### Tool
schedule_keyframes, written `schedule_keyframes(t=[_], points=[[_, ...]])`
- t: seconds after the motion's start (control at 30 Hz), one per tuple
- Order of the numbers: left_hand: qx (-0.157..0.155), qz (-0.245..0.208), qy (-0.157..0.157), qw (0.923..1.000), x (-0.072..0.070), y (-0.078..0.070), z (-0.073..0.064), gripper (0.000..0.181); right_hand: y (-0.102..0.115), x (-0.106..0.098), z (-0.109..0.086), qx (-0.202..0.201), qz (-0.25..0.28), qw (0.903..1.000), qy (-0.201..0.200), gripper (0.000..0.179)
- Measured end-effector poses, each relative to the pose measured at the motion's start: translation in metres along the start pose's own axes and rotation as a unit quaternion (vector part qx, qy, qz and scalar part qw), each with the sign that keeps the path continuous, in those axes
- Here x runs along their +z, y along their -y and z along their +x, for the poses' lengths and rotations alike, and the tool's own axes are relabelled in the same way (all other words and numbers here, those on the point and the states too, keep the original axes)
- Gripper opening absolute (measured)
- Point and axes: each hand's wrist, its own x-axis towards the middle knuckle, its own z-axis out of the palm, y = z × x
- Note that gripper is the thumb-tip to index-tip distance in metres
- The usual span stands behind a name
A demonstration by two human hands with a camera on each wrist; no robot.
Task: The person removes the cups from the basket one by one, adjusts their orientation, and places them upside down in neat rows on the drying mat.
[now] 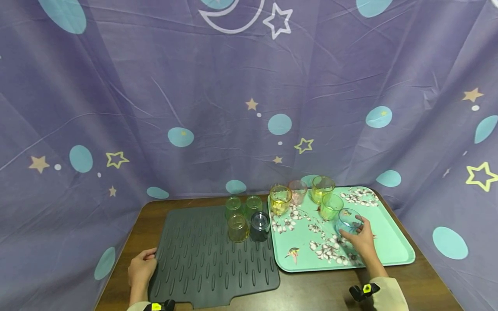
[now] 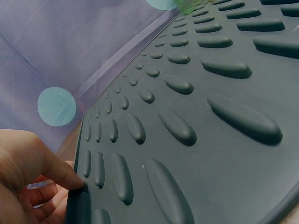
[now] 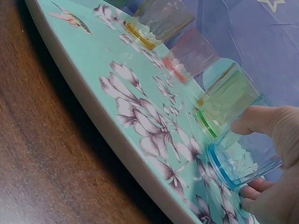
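The blue glass is held by the right grip, which is curled about its wall from opposite sides and spread only to the width of the glass. It is held mouth up over the printed tray; whether its base is fully borne by the tray cannot be told. By the left grip the left edge of the dark mat is pinched, with little gap showing.

A knock seems the likeliest trouble: the green glass is placed just beside the blue one, and could be tipped by a sideways pull. The yellow glass and the pink glass might be toppled in turn if the green one were pushed towards them. The smooth wall could be let slip if it were wet or too lightly squeezed. Were the mat tugged from its edge, the four glasses grouped at its far right corner could be shifted, and the dark one among them might be jarred against the tray's rim
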Motion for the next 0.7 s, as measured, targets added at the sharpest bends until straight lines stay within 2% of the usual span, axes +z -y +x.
schedule_keyframes(t=[0.5, 0.7], points=[[-0.008, -0.001, 0.005, 1.0000, -0.0002, -0.0014, 0.0002, 0.041, -0.0012, -0.0012, -0.0001, -0.007, -0.008, 0.9999, -0.007, 0.087], [0.000, -0.001, 0.002, 1.0000, 0.0008, 0.0007, 0.0008, 0.043, -0.0028, -0.0005, -0.0019, -0.015, -0.002, 0.9999, -0.005, 0.084]])
